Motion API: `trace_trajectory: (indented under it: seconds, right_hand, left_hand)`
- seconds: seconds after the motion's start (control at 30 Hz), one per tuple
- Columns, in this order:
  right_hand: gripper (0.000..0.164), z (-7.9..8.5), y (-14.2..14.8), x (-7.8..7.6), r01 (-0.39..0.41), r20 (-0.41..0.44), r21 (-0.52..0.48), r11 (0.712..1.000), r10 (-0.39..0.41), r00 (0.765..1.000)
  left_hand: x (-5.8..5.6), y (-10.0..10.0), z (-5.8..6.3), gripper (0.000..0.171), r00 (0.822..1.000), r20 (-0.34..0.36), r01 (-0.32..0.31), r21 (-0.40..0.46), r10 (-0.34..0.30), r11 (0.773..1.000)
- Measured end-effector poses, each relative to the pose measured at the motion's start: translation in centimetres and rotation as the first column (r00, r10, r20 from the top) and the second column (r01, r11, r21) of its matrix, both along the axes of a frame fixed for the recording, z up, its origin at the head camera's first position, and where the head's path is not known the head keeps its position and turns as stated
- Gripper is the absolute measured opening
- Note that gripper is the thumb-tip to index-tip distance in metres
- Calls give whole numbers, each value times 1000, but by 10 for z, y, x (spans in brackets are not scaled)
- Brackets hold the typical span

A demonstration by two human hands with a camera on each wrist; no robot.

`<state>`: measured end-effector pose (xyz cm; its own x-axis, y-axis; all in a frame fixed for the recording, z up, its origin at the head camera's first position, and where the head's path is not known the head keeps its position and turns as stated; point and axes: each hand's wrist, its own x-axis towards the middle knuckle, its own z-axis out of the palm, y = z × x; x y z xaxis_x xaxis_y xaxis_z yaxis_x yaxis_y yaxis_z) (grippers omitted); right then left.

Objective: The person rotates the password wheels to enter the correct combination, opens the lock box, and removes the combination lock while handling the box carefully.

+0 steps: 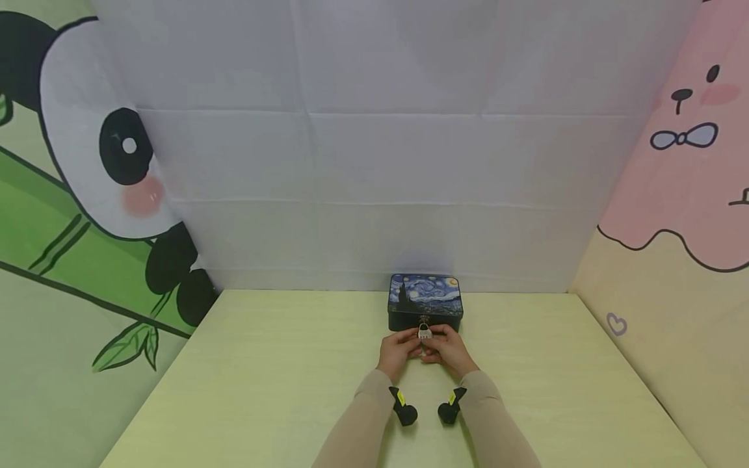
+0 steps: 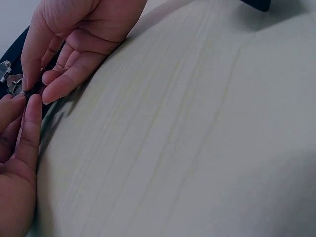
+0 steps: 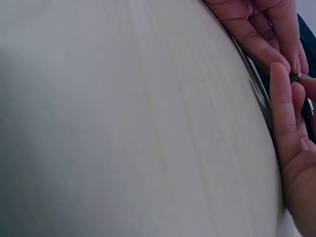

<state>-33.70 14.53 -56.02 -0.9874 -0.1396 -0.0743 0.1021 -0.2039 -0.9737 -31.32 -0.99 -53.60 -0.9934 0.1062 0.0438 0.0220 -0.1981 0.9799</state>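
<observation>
A dark tin box (image 1: 426, 299) with a blue starry-night painting on its lid stands near the back of the table, lid down. From the metal clasp on its front hangs a small silver combination padlock (image 1: 424, 333). My left hand (image 1: 398, 351) pinches the padlock from the left, thumb and fingertips at its body. On the other side my right hand (image 1: 452, 349) pinches it too. In the left wrist view the fingertips of both hands meet at the lock, covering most of it, beside the metal clasp (image 2: 14, 83).
The pale wood-grain table (image 1: 281, 377) spreads around the box. Behind it rises a white creased sheet (image 1: 374, 162), with painted walls at either side. A black wrist camera (image 1: 404, 409) sits at the left sleeve, another wrist camera (image 1: 449, 411) at the right.
</observation>
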Motion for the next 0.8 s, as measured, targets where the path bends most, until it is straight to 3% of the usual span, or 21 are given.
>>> trace_trajectory:
  seconds: [0.2,0.5,0.8]
  right_hand:
    - [40,0,0,0,2,4,1,1000,-2,1000]
    - [41,2,1,2,5,-11,1,1000,-5,1000]
    - [44,3,2,2,-6,-3,8,1000,6,1000]
  left_hand:
    - [-2,0,-1,33,1000,1,0,-7,0,1000]
    - [-18,5,-24,32,1000,5,-21,4,21,1000]
    - [-20,5,-28,32,999,21,-25,16,25,1000]
